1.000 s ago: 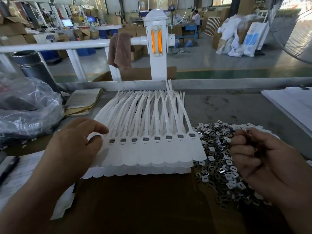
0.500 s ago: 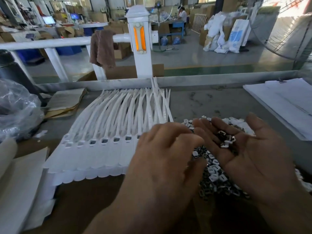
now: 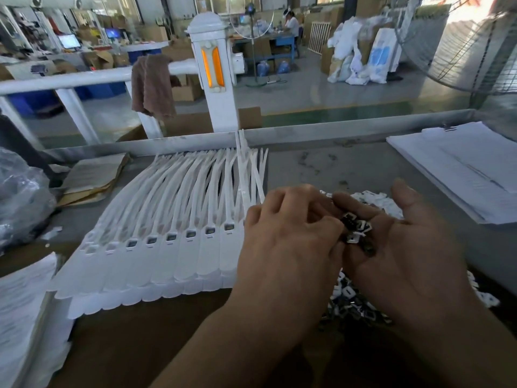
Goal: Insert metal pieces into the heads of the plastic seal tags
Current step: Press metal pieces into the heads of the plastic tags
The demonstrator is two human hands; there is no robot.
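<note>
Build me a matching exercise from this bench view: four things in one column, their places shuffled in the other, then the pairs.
Things:
1. white plastic seal tags
2. loose pile of small metal pieces
3. brown cloth towel
4. stack of white paper sheets

Places:
A. draped over the white rail behind the table
B. at the table's far right
C. fanned in a row, left of the left hand
D. on the table beneath the upturned right hand

Pairs: 1-C, 2-D, 3-A, 4-B.
</note>
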